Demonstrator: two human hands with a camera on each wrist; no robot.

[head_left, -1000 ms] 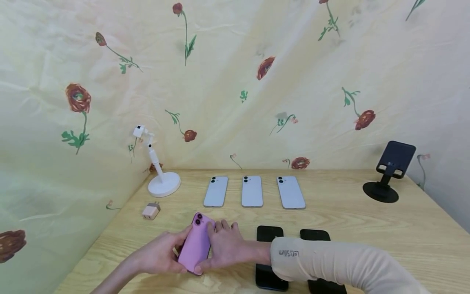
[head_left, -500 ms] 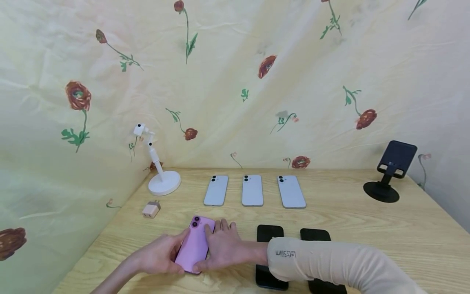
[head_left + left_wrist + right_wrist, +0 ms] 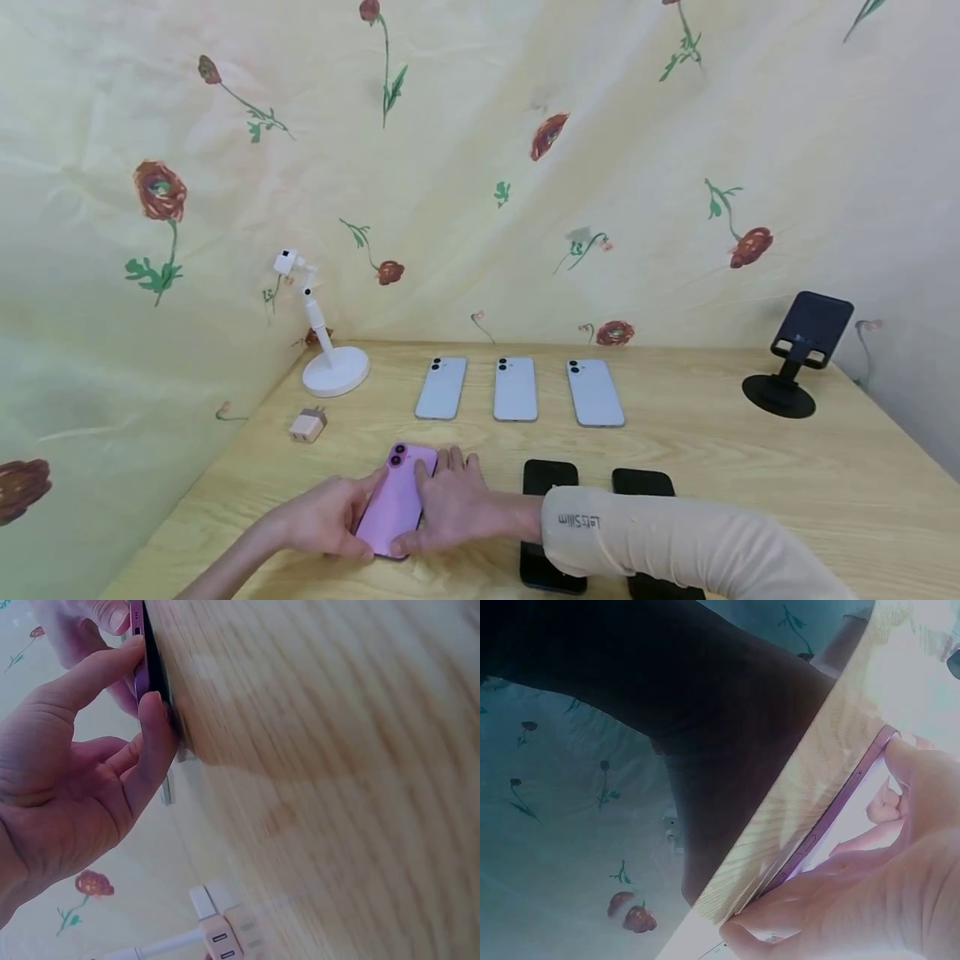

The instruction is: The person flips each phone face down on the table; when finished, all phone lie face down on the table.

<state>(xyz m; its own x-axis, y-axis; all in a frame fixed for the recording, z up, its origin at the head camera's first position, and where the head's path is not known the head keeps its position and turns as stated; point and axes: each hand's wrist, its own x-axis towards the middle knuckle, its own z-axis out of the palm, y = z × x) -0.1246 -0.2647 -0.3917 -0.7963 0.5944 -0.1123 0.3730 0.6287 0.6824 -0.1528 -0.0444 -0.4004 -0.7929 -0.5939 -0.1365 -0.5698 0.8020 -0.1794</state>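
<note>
Left hand (image 3: 322, 518) and right hand (image 3: 456, 504) grip opposite sides of a pink-purple, rectangular smartphone (image 3: 393, 504), lens side up, low over the pale wood-grained tabletop (image 3: 735, 450), nearer the person than three whitish rectangular phones (image 3: 515, 393).

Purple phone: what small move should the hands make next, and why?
Probably settle the purple phone flat on the table: the left hand and right hand hold it low there, camera side up. Whether it already touches is hard to tell.
</note>
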